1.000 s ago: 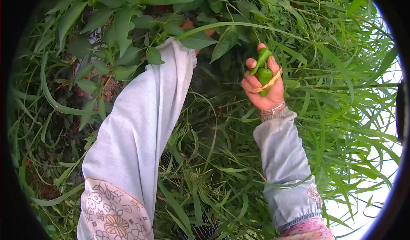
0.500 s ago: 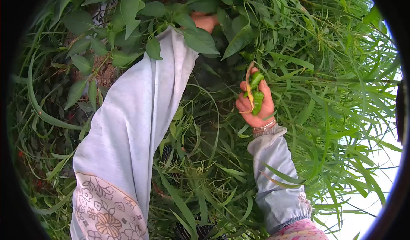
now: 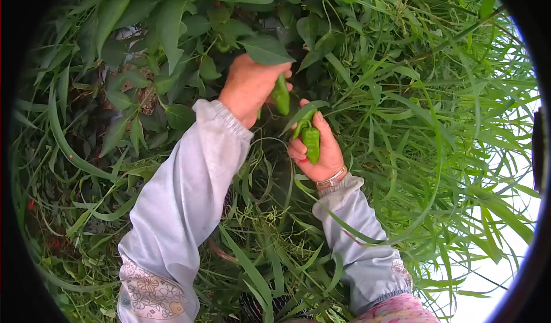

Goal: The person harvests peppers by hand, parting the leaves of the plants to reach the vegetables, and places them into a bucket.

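Note:
My left hand (image 3: 249,84) is closed on a green pepper (image 3: 280,96), which hangs down from its fingers just under the pepper plant's leaves. A broad leaf (image 3: 267,49) covers part of that hand. Close by on the right, my right hand (image 3: 326,153) faces palm up with its fingers curled round green peppers (image 3: 311,144). One of them lies plainly across the palm, and a leaf partly covers the fingertips. The two hands are a short way apart.
Pepper plant foliage (image 3: 172,30) fills the upper left. Tall grass (image 3: 425,133) crowds the right side, and some blades cross in front of my right sleeve (image 3: 367,225). Red spots show low among the leaves at the far left.
My left hand has come back out of the foliage with a green pepper showing in it. My right hand has moved left toward it, and the withered yellow piece no longer shows there.

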Demonstrator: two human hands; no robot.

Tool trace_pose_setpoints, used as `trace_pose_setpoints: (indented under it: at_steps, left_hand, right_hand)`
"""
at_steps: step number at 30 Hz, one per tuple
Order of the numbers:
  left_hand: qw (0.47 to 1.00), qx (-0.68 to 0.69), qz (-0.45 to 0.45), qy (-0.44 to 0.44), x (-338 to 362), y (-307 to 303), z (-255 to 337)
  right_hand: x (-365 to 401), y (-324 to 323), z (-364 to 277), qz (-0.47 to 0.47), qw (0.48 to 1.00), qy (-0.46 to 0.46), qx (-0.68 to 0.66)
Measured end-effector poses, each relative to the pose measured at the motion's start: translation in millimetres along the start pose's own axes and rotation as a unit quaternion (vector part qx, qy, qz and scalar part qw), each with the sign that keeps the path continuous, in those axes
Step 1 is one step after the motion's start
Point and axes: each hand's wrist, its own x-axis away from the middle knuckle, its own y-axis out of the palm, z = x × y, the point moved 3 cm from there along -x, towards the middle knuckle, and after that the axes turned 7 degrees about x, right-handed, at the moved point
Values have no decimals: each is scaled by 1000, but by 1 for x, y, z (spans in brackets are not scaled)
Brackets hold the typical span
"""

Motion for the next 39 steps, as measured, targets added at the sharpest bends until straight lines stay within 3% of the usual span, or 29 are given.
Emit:
trace_pose_setpoints:
  at_steps: [5,6,9,11,16,20,25,30,33,37,39]
  left_hand:
    - [1000,10,-21,9,40,-39,-36]
    - [1000,5,-8,29,48,-40,-43]
    - [992,17,63,107,61,-40,-52]
    - [987,33,83,130,70,-38,-57]
    - [987,62,86,120,80,-54,-58]
    - [977,2,95,189,85,-65,-64]
    - [978,-96,103,152,101,-84,-43]
    - [989,-75,103,73,96,-99,-43]
    - [993,6,103,60,91,-101,-45]
    - [993,6,94,76,85,-100,-40]
    - [997,31,58,33,85,-98,-37]
  right_hand:
    - [-7,25,14,66,996,-27,46]
    - [-9,29,17,2,997,-49,56]
    - [-14,56,30,111,974,-143,134]
    - [-14,65,39,58,975,-148,156]
    - [-14,84,64,83,987,-88,108]
    - [-9,101,65,11,998,-47,44]
    - [-1,111,64,-57,995,37,71]
    - [-2,113,69,-67,983,44,162]
    - [-8,104,73,-82,983,32,161]
    - [-4,103,56,-51,960,48,273]
    - [-3,98,39,-58,945,38,318]
